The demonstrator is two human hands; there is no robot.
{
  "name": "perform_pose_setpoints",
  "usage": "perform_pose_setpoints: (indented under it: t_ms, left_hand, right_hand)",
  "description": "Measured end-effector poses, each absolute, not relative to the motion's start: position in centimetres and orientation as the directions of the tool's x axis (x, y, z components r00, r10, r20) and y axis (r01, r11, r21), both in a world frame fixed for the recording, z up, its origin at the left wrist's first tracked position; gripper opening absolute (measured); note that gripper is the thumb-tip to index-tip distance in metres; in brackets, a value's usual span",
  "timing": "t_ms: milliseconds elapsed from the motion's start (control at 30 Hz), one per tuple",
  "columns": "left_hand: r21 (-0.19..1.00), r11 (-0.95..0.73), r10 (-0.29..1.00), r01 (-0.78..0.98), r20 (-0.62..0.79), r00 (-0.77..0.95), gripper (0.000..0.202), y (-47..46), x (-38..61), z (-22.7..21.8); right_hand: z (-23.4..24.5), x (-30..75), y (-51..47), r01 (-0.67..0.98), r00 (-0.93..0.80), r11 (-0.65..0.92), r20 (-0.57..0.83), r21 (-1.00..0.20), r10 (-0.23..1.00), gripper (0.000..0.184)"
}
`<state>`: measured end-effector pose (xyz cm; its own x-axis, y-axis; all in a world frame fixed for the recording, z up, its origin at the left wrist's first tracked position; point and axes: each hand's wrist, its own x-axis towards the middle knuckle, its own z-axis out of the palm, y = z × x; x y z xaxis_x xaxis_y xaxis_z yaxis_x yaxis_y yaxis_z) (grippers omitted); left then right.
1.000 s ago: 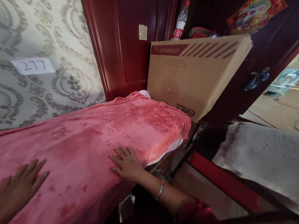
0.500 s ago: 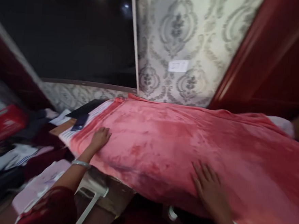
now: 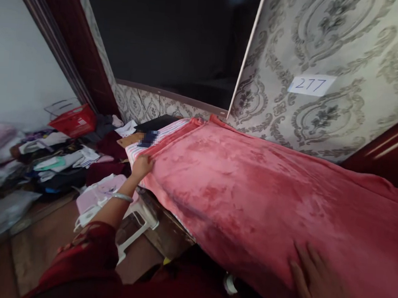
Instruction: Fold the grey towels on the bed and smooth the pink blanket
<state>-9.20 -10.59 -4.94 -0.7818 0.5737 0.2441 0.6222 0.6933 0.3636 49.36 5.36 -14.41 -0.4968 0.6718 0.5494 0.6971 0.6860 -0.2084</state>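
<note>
A pink fleece blanket (image 3: 257,194) is spread over a long raised surface along the wall. My left hand (image 3: 142,165), with a silver bangle on the wrist, is at the blanket's far left end with its fingers curled on the edge. My right hand (image 3: 315,286) lies flat on the blanket near the bottom right, fingers stretched out, partly cut off by the frame. A striped cloth (image 3: 159,135) shows from under the blanket's left end, with a small dark flat object (image 3: 148,138) lying on it.
A large dark screen (image 3: 175,43) leans on the patterned wallpaper, which bears a paper label reading 277 (image 3: 310,84). A red basket (image 3: 73,120) and heaped clothes (image 3: 58,157) crowd the floor at left. A white stool (image 3: 135,222) stands under the blanket's left end. Dark red woodwork (image 3: 389,153) is at right.
My view has swung from the blanket's right end, by a cardboard box, to its left end. My left hand has slid further left and closed on the blanket's edge; my right hand stays flat.
</note>
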Motion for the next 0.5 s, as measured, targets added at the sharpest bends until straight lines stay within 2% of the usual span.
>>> perform_pose_setpoints:
  t_ms: [167, 267, 500]
  left_hand:
    - [0.543, 0.645, 0.556, 0.538, 0.148, -0.818, 0.033, -13.0, -10.1, -5.9]
    - [0.618, 0.592, 0.563, 0.517, 0.142, -0.814, 0.035, -13.7, -9.9, -6.6]
    - [0.677, 0.535, 0.547, 0.506, 0.179, -0.818, 0.031, -13.2, -10.0, -7.0]
  right_hand:
    - [-12.5, 45.2, 2.8, 0.526, -0.653, 0.831, 0.54, -0.182, 0.531, 0.049]
    - [-11.9, 43.0, 2.0, 0.495, -0.687, 0.856, 0.536, -0.148, 0.49, 0.041]
    - [-11.5, 41.9, 2.9, 0.405, -0.695, 0.902, 0.591, -0.149, 0.41, 0.034]
